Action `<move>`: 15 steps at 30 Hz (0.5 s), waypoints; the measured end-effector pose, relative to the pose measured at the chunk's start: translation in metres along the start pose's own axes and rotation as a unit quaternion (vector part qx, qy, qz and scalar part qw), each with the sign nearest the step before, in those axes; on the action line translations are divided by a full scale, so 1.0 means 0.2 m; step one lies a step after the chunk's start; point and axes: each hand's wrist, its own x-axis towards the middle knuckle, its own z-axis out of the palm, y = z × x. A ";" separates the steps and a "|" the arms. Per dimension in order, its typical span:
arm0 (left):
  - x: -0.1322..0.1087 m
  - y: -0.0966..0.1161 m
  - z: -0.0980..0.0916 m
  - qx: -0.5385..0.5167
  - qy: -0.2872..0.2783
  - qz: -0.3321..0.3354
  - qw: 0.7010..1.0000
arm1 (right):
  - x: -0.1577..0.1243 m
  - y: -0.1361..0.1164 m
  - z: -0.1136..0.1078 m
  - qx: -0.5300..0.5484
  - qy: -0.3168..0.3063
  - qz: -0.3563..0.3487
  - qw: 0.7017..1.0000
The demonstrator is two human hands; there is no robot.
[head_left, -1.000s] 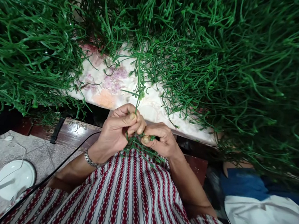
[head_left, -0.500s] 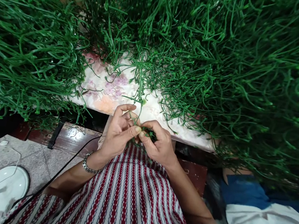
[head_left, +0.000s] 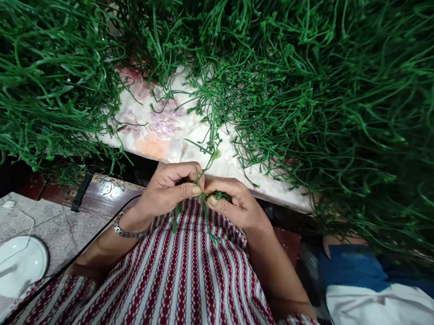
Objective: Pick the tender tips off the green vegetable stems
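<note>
My left hand (head_left: 168,191) and my right hand (head_left: 231,204) meet close to my chest, fingertips touching, both pinched on a small bunch of thin green stems (head_left: 205,195). One stem rises from the pinch toward the table and others hang down over my red and white striped top (head_left: 182,285). A metal bracelet (head_left: 126,231) circles my left wrist. Just beyond my hands lies a table with a floral cloth (head_left: 158,129), heaped with green stems (head_left: 328,92) at the right and more green stems (head_left: 34,71) at the left.
A white round fan base (head_left: 18,264) stands on the tiled floor at lower left, with a black cable (head_left: 83,254) running past my left arm. A dark wooden bench edge (head_left: 98,195) lies under the table. Blue and white cloth (head_left: 384,315) sits at lower right.
My hands stay together at the table edge, re-gripping the stems; the left fingers have curled shut again and more stem ends hang down over my top. The view shifted slightly.
</note>
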 end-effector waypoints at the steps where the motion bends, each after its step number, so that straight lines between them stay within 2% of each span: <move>1: 0.00 0.00 -0.01 -0.014 -0.008 -0.006 1.000 | 0.00 0.01 0.00 0.019 -0.007 0.005 1.000; 3: 0.01 0.01 -0.01 -0.015 -0.031 -0.007 0.999 | 0.00 0.01 0.01 0.035 -0.007 0.020 0.999; 6: 0.03 0.03 -0.02 0.042 -0.062 0.012 0.997 | 0.00 -0.01 0.02 0.006 0.024 0.045 0.999; 10: 0.04 0.02 -0.02 0.121 -0.039 0.041 0.991 | 0.01 -0.03 0.03 -0.032 0.069 0.065 0.995; 12: 0.03 0.01 -0.01 0.092 -0.019 0.039 0.995 | 0.01 -0.03 0.04 -0.016 0.084 0.069 0.994; 15: 0.01 -0.02 0.03 -0.024 0.014 0.016 0.999 | 0.01 -0.03 0.04 0.032 0.095 0.044 0.994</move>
